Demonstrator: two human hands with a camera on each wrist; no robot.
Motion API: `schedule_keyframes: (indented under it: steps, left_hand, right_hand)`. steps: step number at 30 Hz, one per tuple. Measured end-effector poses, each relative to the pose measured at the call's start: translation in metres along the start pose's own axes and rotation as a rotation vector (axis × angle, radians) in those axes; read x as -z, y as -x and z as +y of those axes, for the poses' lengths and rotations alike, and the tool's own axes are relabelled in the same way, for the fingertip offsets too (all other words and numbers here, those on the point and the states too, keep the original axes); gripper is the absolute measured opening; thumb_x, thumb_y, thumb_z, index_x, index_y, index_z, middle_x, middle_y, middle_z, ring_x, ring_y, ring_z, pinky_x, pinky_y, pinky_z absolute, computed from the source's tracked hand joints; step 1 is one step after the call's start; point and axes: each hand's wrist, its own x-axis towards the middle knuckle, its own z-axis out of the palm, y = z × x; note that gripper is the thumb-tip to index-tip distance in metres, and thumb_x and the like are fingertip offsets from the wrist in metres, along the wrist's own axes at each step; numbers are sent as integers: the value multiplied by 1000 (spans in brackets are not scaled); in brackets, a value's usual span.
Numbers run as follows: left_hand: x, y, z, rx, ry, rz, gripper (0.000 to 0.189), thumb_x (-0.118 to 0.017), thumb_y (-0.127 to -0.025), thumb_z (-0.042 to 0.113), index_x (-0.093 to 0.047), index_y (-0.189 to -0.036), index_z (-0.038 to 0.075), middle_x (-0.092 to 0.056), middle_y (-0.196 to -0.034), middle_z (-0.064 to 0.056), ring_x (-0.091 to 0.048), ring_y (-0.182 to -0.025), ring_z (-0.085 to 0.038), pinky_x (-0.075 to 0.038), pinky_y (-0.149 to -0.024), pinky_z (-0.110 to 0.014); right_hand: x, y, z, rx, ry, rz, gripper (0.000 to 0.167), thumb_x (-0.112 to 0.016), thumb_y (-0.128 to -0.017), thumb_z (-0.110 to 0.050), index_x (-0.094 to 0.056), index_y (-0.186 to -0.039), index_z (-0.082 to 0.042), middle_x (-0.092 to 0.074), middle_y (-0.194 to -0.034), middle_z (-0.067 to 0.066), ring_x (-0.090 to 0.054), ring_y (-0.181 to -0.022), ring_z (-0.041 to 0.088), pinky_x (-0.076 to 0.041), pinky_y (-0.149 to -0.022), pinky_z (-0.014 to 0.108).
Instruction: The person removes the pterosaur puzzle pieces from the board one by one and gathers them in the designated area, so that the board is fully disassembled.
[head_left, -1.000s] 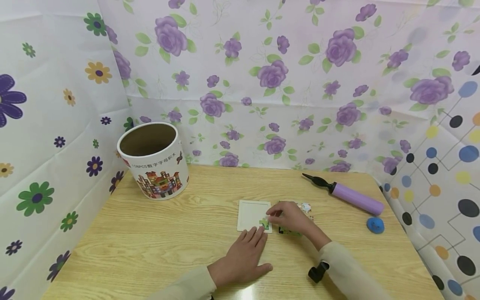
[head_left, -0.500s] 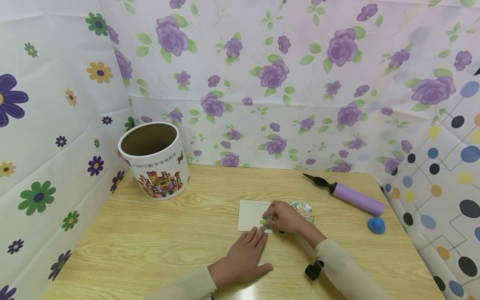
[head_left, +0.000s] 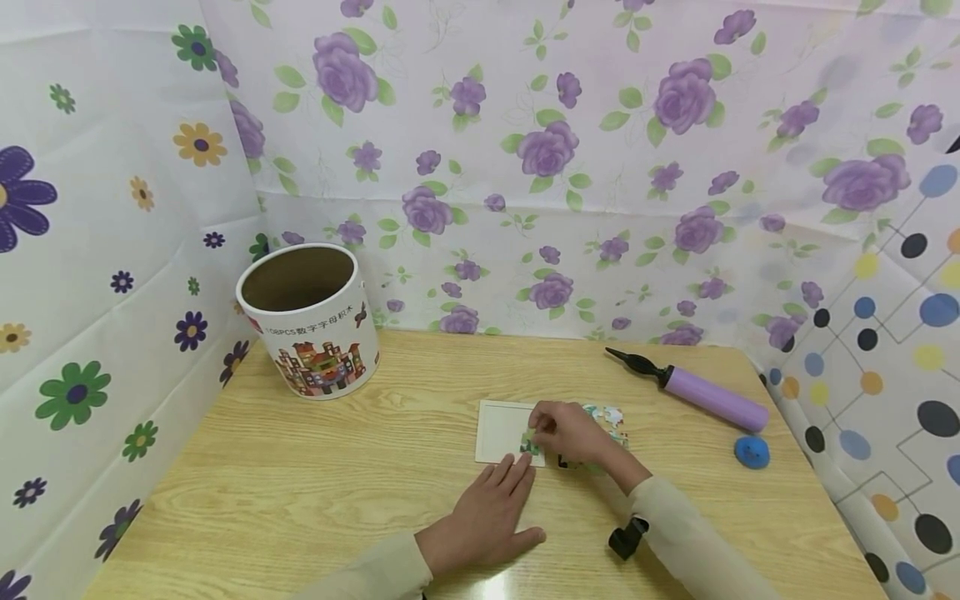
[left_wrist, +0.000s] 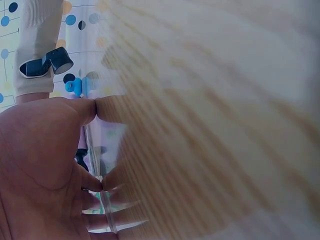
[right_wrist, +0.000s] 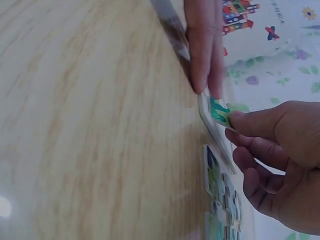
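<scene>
A cream puzzle tray [head_left: 498, 429] lies mid-table, with green jigsaw pieces in its lower right corner. My right hand [head_left: 573, 432] is over that corner; in the right wrist view its thumb and forefinger pinch the edge of a green jigsaw piece [right_wrist: 219, 112]. The other fingers of that hand curl loosely. My left hand [head_left: 487, 515] lies flat near the tray's front edge, thumb spread out, its fingertips on the tray's corner beside the green piece. The left wrist view shows the left palm [left_wrist: 40, 165] low over the shiny tabletop.
Several loose jigsaw pieces [head_left: 613, 417] lie right of the tray, partly hidden by the right hand. A large printed bucket [head_left: 322, 350] stands at the back left. A purple balloon pump [head_left: 712, 398] and a small blue object [head_left: 752, 451] lie at the right. Flowered cloth [head_left: 487, 167] hangs behind.
My right hand has moved slightly left onto the tray's lower right corner, its fingertips now at the green piece. The left hand has stayed in place.
</scene>
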Motion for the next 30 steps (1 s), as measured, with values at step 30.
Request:
schedule_keyframes:
  steps: [30]
  left_hand:
    - [12, -1, 5, 59, 27, -64, 86, -38, -102, 68, -29, -161, 7, -25, -168, -11, -25, -155, -29, -28, -121, -45]
  right_hand:
    - [44, 68, 26, -55, -48, 143, 10, -73, -97, -19, -74, -105, -13, -71, -91, -9, -66, -80, 6, -55, -71, 28]
